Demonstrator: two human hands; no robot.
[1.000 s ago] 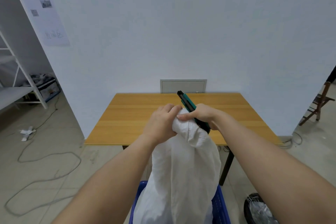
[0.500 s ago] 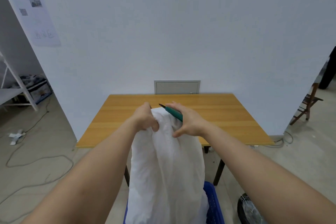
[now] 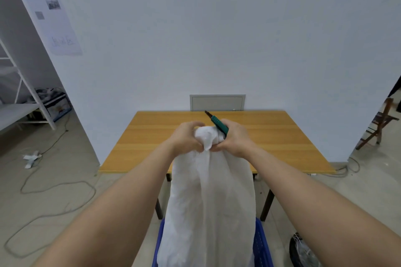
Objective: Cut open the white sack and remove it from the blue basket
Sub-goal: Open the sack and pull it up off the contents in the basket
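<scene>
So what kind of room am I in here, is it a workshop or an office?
Probably a plain workroom or storage area, not a furnished office: a bare wooden table against a blank wall, loose cables on the concrete floor, and white metal shelving holding clutter at the left.

White sack (image 3: 209, 201) upright (neck bunched), bottom inside blue basket (image 3: 261, 245)

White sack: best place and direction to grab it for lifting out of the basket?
Grip the bunched neck at the top of the white sack, from above and both sides, as the left hand and right hand do. The gathered cloth is narrow there; the body hangs wide into the blue basket.
</scene>
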